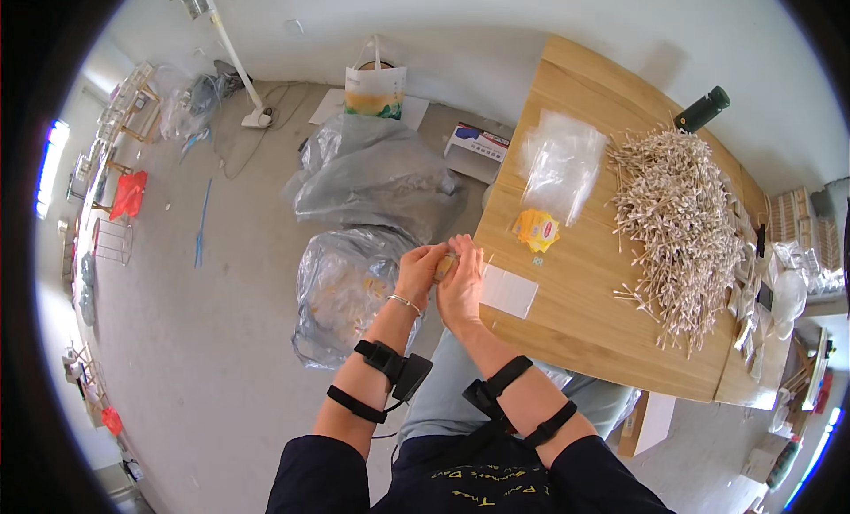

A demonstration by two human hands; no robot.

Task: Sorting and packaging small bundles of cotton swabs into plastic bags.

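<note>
My left hand (422, 273) and my right hand (459, 284) meet beside the table's left edge. Both are closed around a small yellowish packet (445, 267), mostly covered by the fingers; its contents are hard to make out. Next to my right hand a white rectangular card (508, 293) lies on the wooden table (567, 337). Beyond it is a small pile of yellow printed cards (536, 230), with a stack of clear plastic bags (562, 164) behind. A large heap of cotton swabs (677, 231) spreads over the right part of the table.
Below my hands, left of the table, an open grey plastic bag (345, 293) holds several yellowish packets. Another full grey bag (372, 173) lies behind it, near a white tote bag (375, 91) and a cardboard box (476, 151). A dark bottle (702, 109) stands at the table's far edge.
</note>
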